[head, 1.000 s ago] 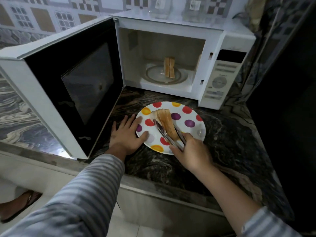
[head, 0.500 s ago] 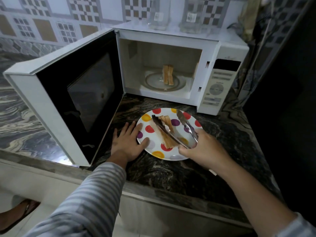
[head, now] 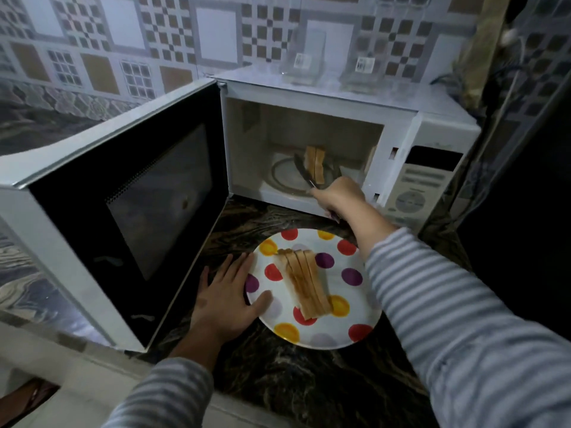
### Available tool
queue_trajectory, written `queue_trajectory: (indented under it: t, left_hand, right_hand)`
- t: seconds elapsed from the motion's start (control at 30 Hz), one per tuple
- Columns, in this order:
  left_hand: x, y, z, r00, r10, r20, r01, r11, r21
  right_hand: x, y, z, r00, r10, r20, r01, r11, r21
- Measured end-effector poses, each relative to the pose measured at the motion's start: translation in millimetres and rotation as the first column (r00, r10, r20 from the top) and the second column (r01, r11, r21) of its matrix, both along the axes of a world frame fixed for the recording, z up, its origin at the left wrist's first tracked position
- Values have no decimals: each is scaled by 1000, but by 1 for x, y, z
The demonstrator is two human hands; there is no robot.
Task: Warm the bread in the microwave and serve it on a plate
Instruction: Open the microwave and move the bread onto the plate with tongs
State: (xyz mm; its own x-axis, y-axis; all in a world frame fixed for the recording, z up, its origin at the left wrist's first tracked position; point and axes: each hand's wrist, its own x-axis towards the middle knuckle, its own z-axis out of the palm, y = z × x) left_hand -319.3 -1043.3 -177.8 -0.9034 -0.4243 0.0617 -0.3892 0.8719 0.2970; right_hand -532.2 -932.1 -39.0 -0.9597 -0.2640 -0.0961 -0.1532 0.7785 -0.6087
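The wall (head: 173, 41) was clad in patterned tiles of checkered, grid and plain squares. The countertop (head: 293, 381) was dark veined stone with a pale front edge. Two clear glass containers (head: 306, 61) stood against the wall. Lighting was dim.

You are looking at a dim, bluish picture with soft detail throughout. The brightest patch is the white microwave's top (head: 355, 94), lit from above. Its open black glass door (head: 148, 211) shows faint reflections. The right side falls into near-black shadow. Straight edges bow toward the borders from the wide lens. Your striped right sleeve (head: 463, 319) looks smeared and soft.
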Motion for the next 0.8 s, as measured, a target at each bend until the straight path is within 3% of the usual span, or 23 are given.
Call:
queue_trajectory:
  t: [0.2,0.53,0.8]
  left_hand:
    - [0,-3,-3,1000,-6,-18,6,1000,7]
    - [1,-4,-4,999,-11,-37,12,1000,3]
    - [1,-1,0,999,-7,-32,8,1000,14]
  right_hand:
    - [-57,-32,-21,987,-116,112,127,987,-98]
    - [-97,-58,-52,972,-233,-22,230,969,-95]
    - [-48,-12,-34,987,-87,-134,82,996,-38]
